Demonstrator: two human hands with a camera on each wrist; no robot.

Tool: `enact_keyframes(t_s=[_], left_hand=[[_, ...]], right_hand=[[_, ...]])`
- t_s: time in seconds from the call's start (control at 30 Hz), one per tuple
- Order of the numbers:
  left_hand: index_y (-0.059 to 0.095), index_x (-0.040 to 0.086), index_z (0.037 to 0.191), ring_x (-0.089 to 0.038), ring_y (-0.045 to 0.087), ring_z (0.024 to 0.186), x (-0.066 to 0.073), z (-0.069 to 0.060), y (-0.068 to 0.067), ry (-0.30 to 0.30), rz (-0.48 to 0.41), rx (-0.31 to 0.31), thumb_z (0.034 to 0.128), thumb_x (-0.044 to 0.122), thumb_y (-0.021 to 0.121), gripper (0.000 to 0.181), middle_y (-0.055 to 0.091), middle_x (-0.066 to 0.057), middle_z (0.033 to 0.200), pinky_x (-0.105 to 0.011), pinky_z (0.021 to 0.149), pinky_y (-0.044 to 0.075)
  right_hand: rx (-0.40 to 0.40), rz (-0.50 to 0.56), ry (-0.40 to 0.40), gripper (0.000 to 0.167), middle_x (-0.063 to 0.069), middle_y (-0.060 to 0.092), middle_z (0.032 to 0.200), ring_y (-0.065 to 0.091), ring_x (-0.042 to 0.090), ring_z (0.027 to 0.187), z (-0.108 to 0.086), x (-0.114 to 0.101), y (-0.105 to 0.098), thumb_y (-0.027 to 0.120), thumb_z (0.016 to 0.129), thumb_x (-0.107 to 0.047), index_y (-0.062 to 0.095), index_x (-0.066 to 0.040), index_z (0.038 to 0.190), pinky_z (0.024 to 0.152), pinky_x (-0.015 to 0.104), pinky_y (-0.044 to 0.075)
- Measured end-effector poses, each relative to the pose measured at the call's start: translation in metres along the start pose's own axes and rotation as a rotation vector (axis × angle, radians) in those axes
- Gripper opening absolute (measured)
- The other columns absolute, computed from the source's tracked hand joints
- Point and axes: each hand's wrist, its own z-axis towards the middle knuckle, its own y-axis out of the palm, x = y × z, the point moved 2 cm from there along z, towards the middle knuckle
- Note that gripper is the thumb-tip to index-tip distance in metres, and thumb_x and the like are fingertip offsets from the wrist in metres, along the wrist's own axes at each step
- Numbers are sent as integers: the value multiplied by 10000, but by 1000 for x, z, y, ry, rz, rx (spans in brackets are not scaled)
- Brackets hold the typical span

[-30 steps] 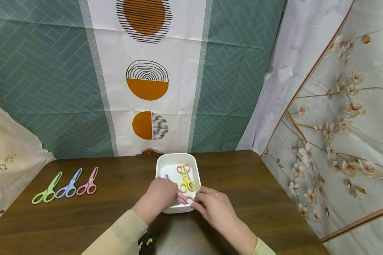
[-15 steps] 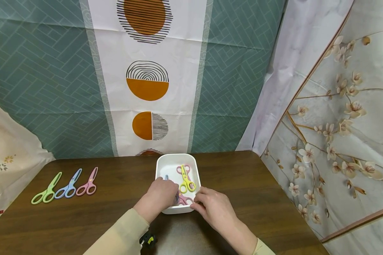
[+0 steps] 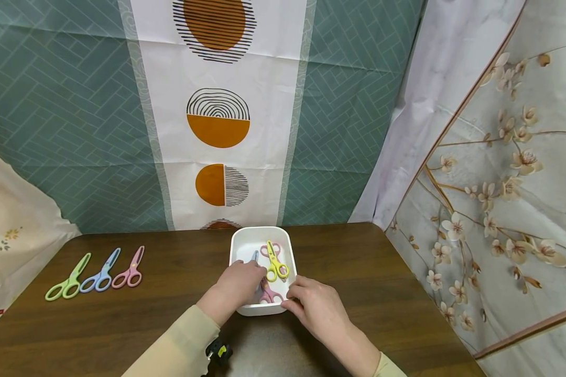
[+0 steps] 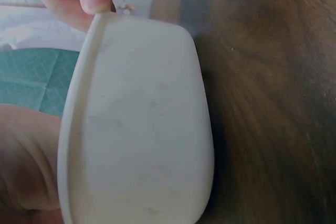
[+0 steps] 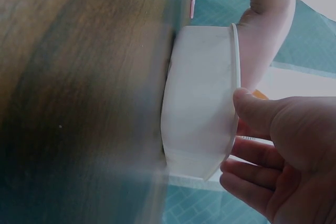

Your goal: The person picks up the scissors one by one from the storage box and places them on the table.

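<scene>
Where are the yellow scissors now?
In the head view, the yellow scissors lie right of centre in the white box, over a pink pair.

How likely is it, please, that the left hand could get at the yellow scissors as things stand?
Probably yes: nothing covers the yellow scissors in the white tray, and the left hand is close beside them.

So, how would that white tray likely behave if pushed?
The white tray is probably stiff: its walls show no sagging. It seems light, given its thin rim. Low and wide, it would likely slide over the table rather than tip.
</scene>
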Motion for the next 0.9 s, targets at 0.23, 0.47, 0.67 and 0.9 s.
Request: enact_keyframes(t_s=[0.23, 0.47, 0.67, 0.9], left_hand=[[753, 52, 1141, -376, 725, 998, -2, 4, 3, -35, 24, 19, 940, 205, 858, 274, 746, -161, 1011, -563, 1144, 468], [749, 53, 1026, -375, 757, 959, -3, 5, 5, -79, 83, 34, 938, 314, 839, 290, 747, -149, 904, -590, 1241, 354], [748, 58, 1002, -369, 769, 926, -2, 6, 5, -85, 106, 43, 978, 269, 824, 226, 759, -145, 882, -579, 1239, 361], [750, 64, 987, -365, 763, 893, -1, 6, 6, -74, 103, 65, 987, 163, 792, 107, 758, -141, 865, -587, 1219, 389]], right_hand=[[18, -4, -13, 185, -92, 702, 982, 649, 94, 797, 0, 0, -1, 930, 895, -286, 769, -199, 875, 670, 328, 559], [26, -5, -12, 186, -88, 718, 1014, 666, 98, 815, 0, 0, -1, 929, 894, -293, 768, -201, 878, 680, 332, 566], [26, -11, -18, 188, -96, 698, 978, 651, 91, 797, 0, 0, 0, 927, 892, -293, 763, -204, 871, 670, 326, 557], [30, -10, -20, 195, -98, 697, 973, 641, 87, 787, -1, 0, 0, 931, 884, -291, 760, -202, 865, 666, 319, 552]])
